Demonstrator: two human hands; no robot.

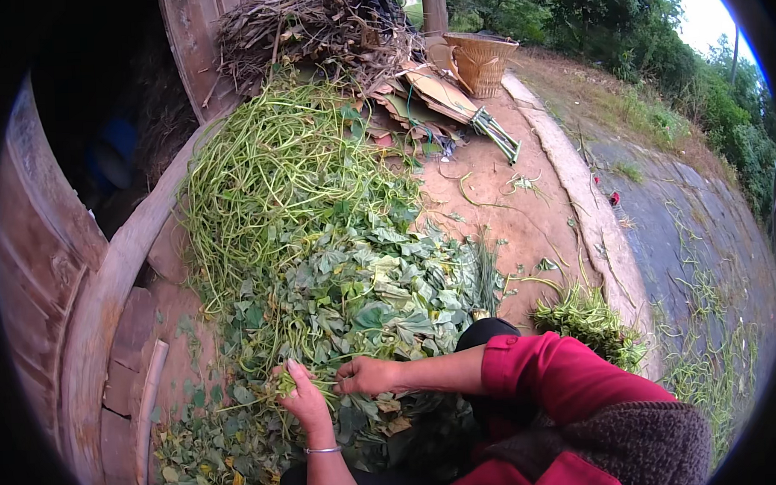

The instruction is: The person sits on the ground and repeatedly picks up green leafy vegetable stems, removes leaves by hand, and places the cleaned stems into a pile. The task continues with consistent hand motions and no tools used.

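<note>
My left hand [303, 396], with a metal bangle on its wrist, is closed around a small bunch of green stems [286, 382]. Just to its right is my right hand [369, 375], its thumb and fingers pinched together by the stem ends; whether something is between the fingertips is too small to tell. Both hands are low over a heap of broad green leaves [389, 287], some yellowed. Beyond the leaves lies a tangled pile of long green vines [282, 163]. A pile of short cut stems [586, 325] lies beside my right elbow.
A heap of dry sticks [310, 37], flattened cardboard [444, 93] and a wicker basket [484, 63] stand at the far end. A wooden beam and wall [132, 251] border the left. A stone edge [572, 185] runs along the right, with a dark sheet-like surface [689, 232] beyond it.
</note>
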